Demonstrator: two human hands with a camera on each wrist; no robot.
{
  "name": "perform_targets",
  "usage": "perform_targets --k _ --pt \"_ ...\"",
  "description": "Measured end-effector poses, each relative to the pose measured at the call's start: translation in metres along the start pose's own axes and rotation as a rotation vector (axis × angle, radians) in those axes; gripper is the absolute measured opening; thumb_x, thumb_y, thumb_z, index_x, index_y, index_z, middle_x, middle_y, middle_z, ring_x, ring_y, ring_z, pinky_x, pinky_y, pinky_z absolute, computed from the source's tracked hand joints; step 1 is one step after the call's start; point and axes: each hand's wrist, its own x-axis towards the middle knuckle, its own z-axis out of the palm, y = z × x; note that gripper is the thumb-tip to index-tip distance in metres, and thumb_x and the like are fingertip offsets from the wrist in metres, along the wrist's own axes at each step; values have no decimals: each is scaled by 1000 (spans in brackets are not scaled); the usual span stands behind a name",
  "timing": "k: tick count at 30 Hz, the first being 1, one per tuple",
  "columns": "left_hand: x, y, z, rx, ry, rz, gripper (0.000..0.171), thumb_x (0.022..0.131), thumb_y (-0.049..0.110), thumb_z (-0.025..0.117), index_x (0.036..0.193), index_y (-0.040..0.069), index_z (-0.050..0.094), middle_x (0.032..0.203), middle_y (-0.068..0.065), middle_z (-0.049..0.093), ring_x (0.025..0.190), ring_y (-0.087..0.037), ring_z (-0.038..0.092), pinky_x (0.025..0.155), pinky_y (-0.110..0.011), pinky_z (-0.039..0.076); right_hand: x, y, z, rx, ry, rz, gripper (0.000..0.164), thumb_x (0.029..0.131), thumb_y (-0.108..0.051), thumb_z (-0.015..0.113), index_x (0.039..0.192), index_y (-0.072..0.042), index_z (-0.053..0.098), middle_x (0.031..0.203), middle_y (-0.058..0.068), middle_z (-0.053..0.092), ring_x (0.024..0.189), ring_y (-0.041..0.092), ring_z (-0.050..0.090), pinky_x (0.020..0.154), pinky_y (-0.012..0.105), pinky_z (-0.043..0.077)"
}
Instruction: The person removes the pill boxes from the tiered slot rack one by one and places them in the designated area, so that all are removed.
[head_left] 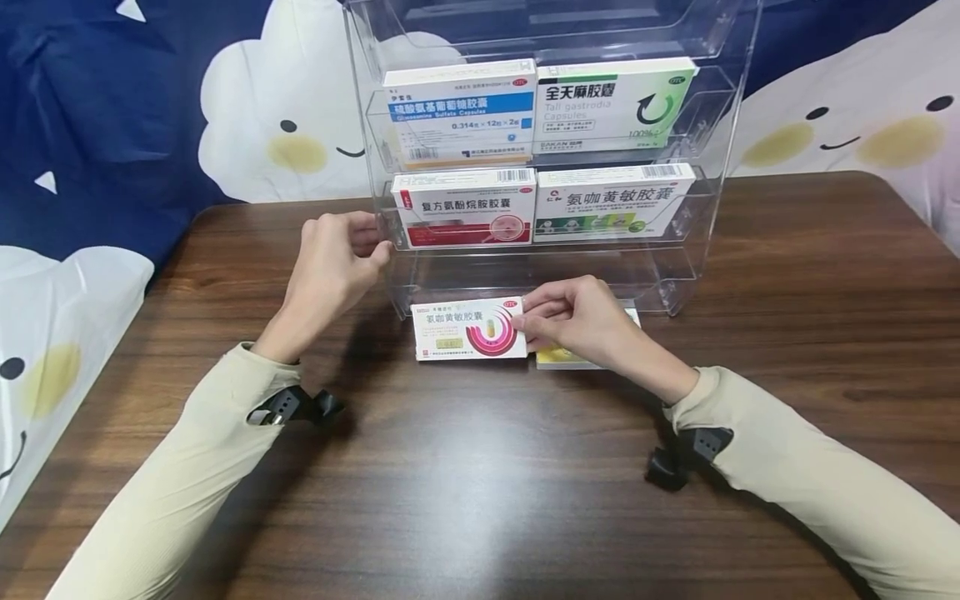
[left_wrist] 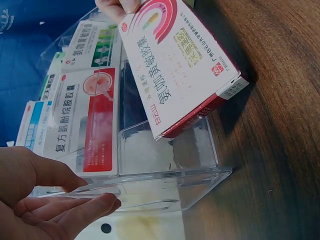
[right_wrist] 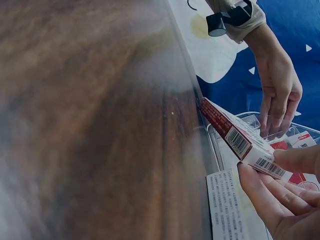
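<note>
My right hand (head_left: 581,321) pinches the right end of a white medicine box (head_left: 450,329) with pink rings on its face. This box is held in front of the lowest tier of a clear plastic display rack (head_left: 570,268). In the left wrist view, the pink-ringed box (left_wrist: 172,65) is tilted, its dark red side showing. My left hand (head_left: 333,258) grips the rack's left side panel, thumb on one face and fingers on the other. Behind my right hand, a yellow and white box (head_left: 566,360) is partly hidden.
Upper tiers hold a blue and white box (head_left: 461,117), a green and white box (head_left: 611,108), a red and white box (head_left: 465,208) and a white box with green pictures (head_left: 611,200). The rack stands on a brown wooden table (head_left: 465,483), before a cloud-patterned cloth (head_left: 300,92).
</note>
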Motion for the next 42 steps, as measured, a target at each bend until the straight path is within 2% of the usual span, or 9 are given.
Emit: perform_targets --k 5,8,13,16,18,22,27,35,42 --pt "-1 1 -1 4 7 9 32 87 4 60 115 -9 65 103 -23 69 100 -29 68 86 -41 54 -1 -2 -4 -147 12 2 26 87 -12 71 104 7 68 83 13 73 65 18 71 63 29 59" --pt "-1 2 -1 -5 3 8 31 87 3 60 115 -9 65 103 -23 69 100 -29 68 86 -41 54 -3 -6 -9 -329 71 -64 26 87 -20 72 103 1 71 81 8 74 66 16 71 63 29 58" --pt "-2 1 -1 -17 -6 8 30 87 3 59 114 -9 65 103 -23 69 100 -28 68 86 -40 54 -11 -11 -4 -623 107 -479 22 83 -8 73 101 4 70 90 13 73 80 21 71 75 32 58" --pt "-2 1 0 -14 -8 12 29 87 3 59 113 -8 66 103 -23 69 100 -28 68 86 -40 54 -18 -13 10 -782 -22 -687 29 79 -3 75 105 7 67 103 17 70 94 27 68 85 34 56" --pt "-2 1 0 -11 -7 13 29 87 3 59 113 -8 66 103 -23 69 100 -28 68 86 -40 54 -22 -14 21 -898 -116 -742 33 80 -3 74 111 6 66 112 18 66 104 29 65 90 38 53" --pt "-3 1 -1 -6 -8 15 29 87 2 59 113 -8 66 103 -23 69 100 -28 68 86 -40 55 -26 -13 33 -1068 -200 -755 27 85 -2 69 112 0 66 114 14 65 105 28 63 84 40 56" --pt "-3 2 -1 -1 -11 5 29 87 2 59 113 -8 66 103 -23 69 100 -28 68 86 -40 54 -23 -11 34 -1164 -182 -691 12 82 -1 70 94 -3 67 101 10 66 85 26 66 67 41 57" --pt "-2 3 -1 -5 -22 3 31 87 2 59 116 -9 64 104 -23 68 101 -28 67 87 -39 54 -19 -10 29 -1326 -184 -734 12 79 1 72 89 -2 66 94 10 66 96 26 63 98 47 45" --pt "-2 3 -1 -10 -13 14 31 86 2 59 115 -9 65 103 -23 69 101 -28 68 86 -40 55 -18 -10 26 -1325 -167 -731 11 79 -3 74 87 -3 66 92 9 66 92 25 64 95 46 47"
